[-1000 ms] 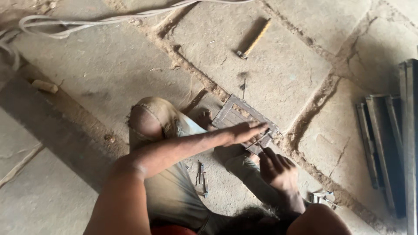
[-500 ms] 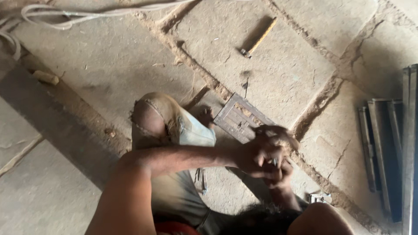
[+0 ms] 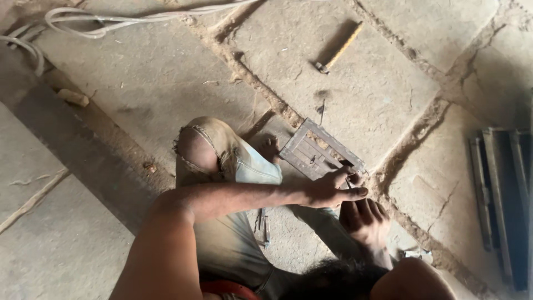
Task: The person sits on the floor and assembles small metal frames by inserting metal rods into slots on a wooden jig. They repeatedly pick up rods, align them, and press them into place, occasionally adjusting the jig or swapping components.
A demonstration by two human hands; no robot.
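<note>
A small rectangular metal frame [image 3: 311, 150] lies flat on the stone floor in front of my bent knee [image 3: 197, 147]. My left hand [image 3: 330, 190] reaches across my body, and its fingers curl over the frame's near right corner with the thumb pointing right. My right hand [image 3: 363, 222] rests on the floor just below the left hand, fingers held together and pointing up toward it. Whether it holds anything is hidden. Toes of a bare foot [image 3: 271, 148] touch the frame's left edge.
A thin rod with a yellowish handle [image 3: 338, 53] lies farther out on the slab. A white cable [image 3: 111, 19] runs along the top left. Dark metal bars [image 3: 499, 194] lie at the right. Small pliers-like tools [image 3: 264, 222] sit by my thigh. Dirt-filled joints cross the floor.
My left hand, flat on the frame a second ago, has slid to the frame's near right corner and curled its fingers there. My right hand stays just below it.
</note>
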